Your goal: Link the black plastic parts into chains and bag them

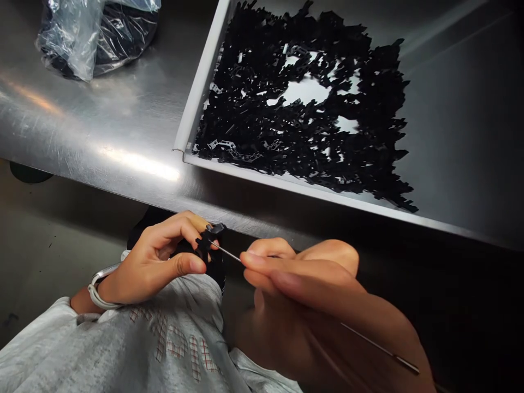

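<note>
Between the thumb and fingers of my left hand (159, 259) is a small black plastic part (208, 240) with an irregular, notched outline. My right hand (311, 284) pinches a thin metal rod-like tool (226, 252), held slanting across the palm. Its tip reaches the black part; whether it sits in a hole or only touches the surface, I cannot tell. The tool's rear end shows at the lower right, past the palm. Both hands are just in front of the table's near edge, over my lap.
A white tray (286, 183) on the metal table (110, 120) holds a heap of similar black parts (262, 120). At the upper left lies a clear plastic bag (118, 38) over something round and black. Below the table edge is the floor (41, 234).
</note>
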The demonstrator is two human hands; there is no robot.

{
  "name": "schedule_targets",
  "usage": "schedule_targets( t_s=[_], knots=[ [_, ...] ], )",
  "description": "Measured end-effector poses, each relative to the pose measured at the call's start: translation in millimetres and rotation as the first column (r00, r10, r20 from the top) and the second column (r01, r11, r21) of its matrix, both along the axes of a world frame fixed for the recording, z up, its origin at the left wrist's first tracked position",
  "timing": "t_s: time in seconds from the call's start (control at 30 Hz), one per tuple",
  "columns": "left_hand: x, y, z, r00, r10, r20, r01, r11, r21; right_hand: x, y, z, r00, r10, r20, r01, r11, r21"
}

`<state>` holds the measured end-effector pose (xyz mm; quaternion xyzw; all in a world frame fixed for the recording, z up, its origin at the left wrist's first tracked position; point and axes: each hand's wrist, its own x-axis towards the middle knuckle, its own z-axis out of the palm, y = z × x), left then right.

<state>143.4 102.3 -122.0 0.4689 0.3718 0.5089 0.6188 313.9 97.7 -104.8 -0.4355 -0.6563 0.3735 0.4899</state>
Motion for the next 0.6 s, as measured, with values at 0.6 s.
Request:
schedule_targets(
  t_s=[0.6],
  knots=[
    [0.7,-0.4,-1.2,0.999,0.025,-0.034,-0.024,1.000,0.004,-4.4,10.5,-4.0,0.979,-0.133,-0.156,0.166,0.961,0.220]
  ],
)
